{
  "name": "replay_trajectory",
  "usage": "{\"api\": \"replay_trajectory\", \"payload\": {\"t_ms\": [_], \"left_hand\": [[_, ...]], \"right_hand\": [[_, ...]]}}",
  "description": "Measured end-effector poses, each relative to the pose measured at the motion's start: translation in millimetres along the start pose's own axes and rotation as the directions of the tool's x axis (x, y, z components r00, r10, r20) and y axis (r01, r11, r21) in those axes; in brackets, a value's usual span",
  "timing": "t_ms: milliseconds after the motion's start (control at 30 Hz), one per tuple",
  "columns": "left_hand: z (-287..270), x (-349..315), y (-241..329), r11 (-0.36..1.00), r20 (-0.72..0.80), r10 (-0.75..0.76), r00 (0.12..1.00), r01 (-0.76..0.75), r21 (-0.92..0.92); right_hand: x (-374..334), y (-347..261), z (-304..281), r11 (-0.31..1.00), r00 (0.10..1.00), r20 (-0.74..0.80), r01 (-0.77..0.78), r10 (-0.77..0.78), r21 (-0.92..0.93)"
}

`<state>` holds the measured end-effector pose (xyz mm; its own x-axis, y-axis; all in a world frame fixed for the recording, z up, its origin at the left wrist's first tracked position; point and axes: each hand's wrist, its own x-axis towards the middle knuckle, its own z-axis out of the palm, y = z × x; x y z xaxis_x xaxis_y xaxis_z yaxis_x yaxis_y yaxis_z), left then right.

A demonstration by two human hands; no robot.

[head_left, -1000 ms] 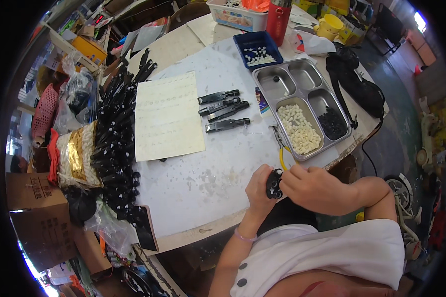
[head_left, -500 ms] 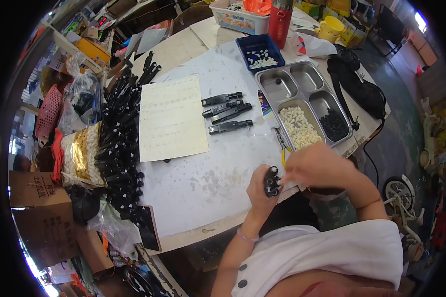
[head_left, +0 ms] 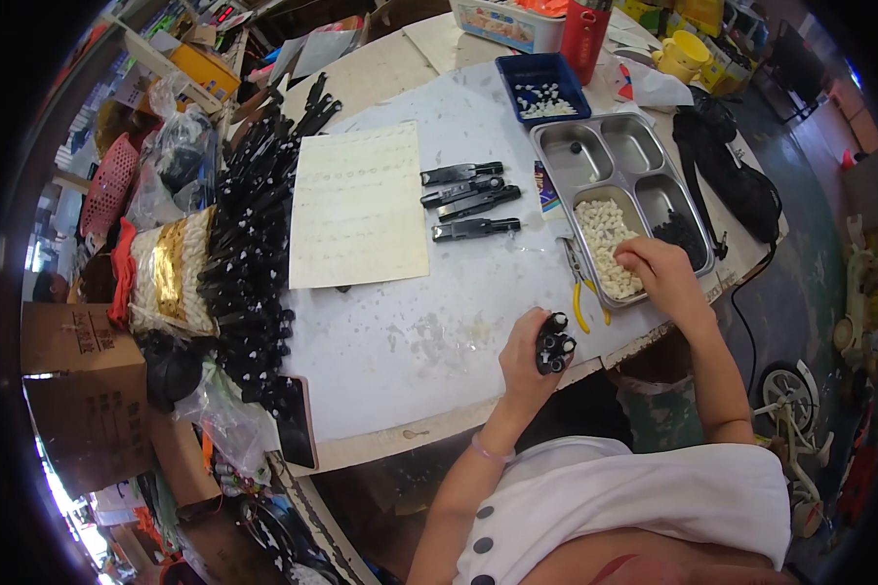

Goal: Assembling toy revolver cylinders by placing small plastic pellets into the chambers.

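Note:
My left hand (head_left: 523,365) is closed around several black plastic handle-like parts (head_left: 556,345) at the table's front edge. Their round ends face up, with white bits showing in some of them. My right hand (head_left: 659,273) is over the front left compartment of a metal divided tray (head_left: 562,164), thumb and fingers pinched together at the small white plastic pieces (head_left: 603,234). Whatever is between those fingertips is too small to make out. Small black pieces (head_left: 677,230) fill the compartment beside it. Yellow-handled pliers (head_left: 583,302) lie left of the tray.
Several black parts (head_left: 476,202) lie mid-table beside a paper sheet (head_left: 361,224). A large heap of similar black parts (head_left: 254,234) covers the left side, with a phone (head_left: 297,424) at its near end. Behind the tray stand a blue bin (head_left: 546,115) and a red bottle (head_left: 583,44).
My right hand has moved from the black parts in my left hand to the white pieces in the tray. My left hand still grips the parts. The whole view has shifted slightly.

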<state>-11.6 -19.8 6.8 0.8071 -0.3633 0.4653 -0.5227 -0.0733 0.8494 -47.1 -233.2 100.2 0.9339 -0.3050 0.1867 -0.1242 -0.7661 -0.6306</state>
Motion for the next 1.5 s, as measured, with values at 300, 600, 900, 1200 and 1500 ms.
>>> {"api": "replay_trajectory", "payload": {"t_ms": [300, 600, 900, 1200, 1500], "left_hand": [[-2.2, -0.6, -0.6, 0.999, 0.006, 0.009, 1.000, -0.009, -0.047], [-3.2, 1.0, 1.3, 0.999, 0.013, 0.029, 1.000, -0.028, -0.043], [0.1, 3.3, 4.8, 0.997, -0.012, 0.029, 1.000, -0.030, -0.073], [1.4, -1.1, -1.4, 0.998, 0.036, 0.068, 0.997, -0.069, 0.017], [17.5, -29.3, -36.4, 0.965, 0.091, 0.099, 0.991, -0.118, 0.235]], "right_hand": [[-23.7, -85.2, 8.0, 0.924, 0.948, 0.087, 0.272, -0.304, 0.269], [-21.8, -108.3, 32.6, 0.886, 0.901, -0.040, 0.415, -0.431, -0.207], [-28.3, -103.1, 21.2, 0.875, 0.893, 0.020, 0.446, -0.450, -0.187], [-3.6, -125.6, -5.4, 0.533, 0.648, 0.607, 0.748, -0.460, -0.395], [-14.3, -134.7, 10.2, 0.554, 0.693, 0.579, 0.709, -0.430, -0.437]]}}
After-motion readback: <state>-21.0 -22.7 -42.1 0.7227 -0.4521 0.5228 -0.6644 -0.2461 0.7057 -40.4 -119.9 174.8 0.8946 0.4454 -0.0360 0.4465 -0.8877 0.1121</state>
